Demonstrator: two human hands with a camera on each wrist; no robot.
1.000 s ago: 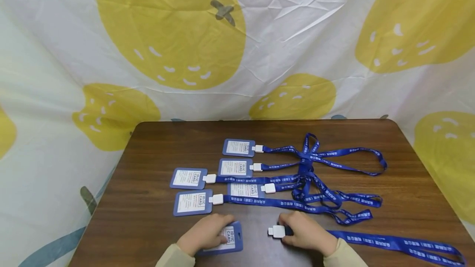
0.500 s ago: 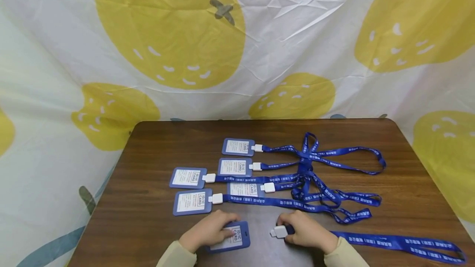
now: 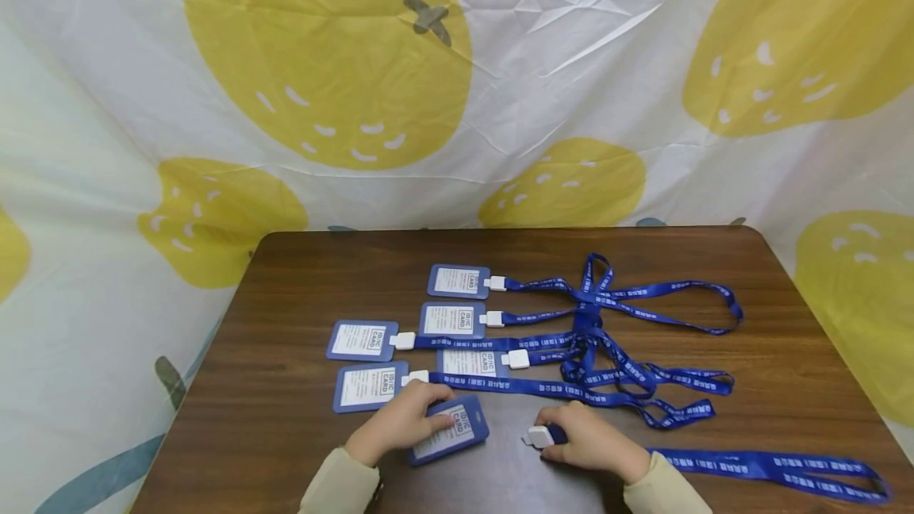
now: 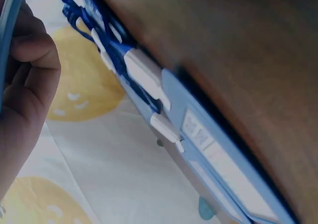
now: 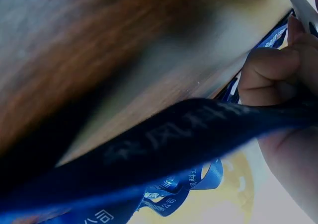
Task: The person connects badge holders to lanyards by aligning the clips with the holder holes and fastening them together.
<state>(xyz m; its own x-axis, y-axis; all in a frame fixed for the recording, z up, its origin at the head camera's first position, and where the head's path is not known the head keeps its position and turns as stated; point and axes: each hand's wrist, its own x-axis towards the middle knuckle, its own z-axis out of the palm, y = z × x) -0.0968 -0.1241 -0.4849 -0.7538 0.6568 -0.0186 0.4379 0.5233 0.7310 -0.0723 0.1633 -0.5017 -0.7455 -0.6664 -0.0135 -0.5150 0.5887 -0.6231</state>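
My left hand (image 3: 403, 423) pinches a blue ID card holder (image 3: 457, 428), thumb on its front; the slotted end points toward my right hand. In the left wrist view the holder (image 4: 7, 30) shows only as a thin edge beside the curled fingers. A short gap away, my right hand (image 3: 593, 436) grips a blue lanyard at its white plastic clip (image 3: 540, 437), whose small tip faces the holder. From that hand the lanyard strap (image 3: 757, 464) trails right along the table. The right wrist view shows the strap (image 5: 174, 134) passing close to the camera, with the clip (image 5: 304, 10) beyond the fingers.
Several card holders clipped to lanyards lie behind the hands, among them a near-left holder (image 3: 367, 387) and a far one (image 3: 458, 281). Their blue straps (image 3: 589, 316) tangle right of the middle. The wooden table (image 3: 286, 276) meets a fruit-patterned cloth (image 3: 343, 205) at the back.
The left hand has brought the card holder right and slightly away from the front edge, tilting it. The right hand has turned the clip a little, its tip now angled lower.
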